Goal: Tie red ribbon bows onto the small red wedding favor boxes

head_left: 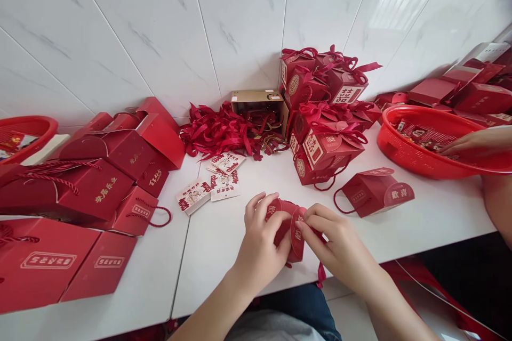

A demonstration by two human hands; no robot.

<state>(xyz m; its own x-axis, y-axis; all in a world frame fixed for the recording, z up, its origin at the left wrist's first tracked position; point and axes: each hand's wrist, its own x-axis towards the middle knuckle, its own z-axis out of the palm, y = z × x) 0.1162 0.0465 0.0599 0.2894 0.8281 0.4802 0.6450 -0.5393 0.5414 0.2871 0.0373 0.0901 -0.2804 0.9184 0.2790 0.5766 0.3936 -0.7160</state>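
Note:
Both my hands work on a small red gift box point(296, 249) at the table's front edge. My left hand point(262, 232) curls around its left side, with thumb and forefinger at the top flaps. On the right, my right hand point(338, 240) pinches a rounded flap with pale lettering. A bit of dark pink ribbon point(321, 274) hangs below my right hand. Beyond my left hand lie several printed cards point(194, 196). To the right of my hands rests another red box point(370, 192) with a cord handle, its rounded flaps folded over. My fingers hide part of the held box.
Ribbon-tied boxes point(330, 144) are stacked against the tiled wall, beside a ribbon heap point(220, 130) and an open carton point(256, 97). Larger red boxes point(108, 181) crowd the left. At right, another person's hand point(476, 141) reaches into a red plastic basket point(424, 166).

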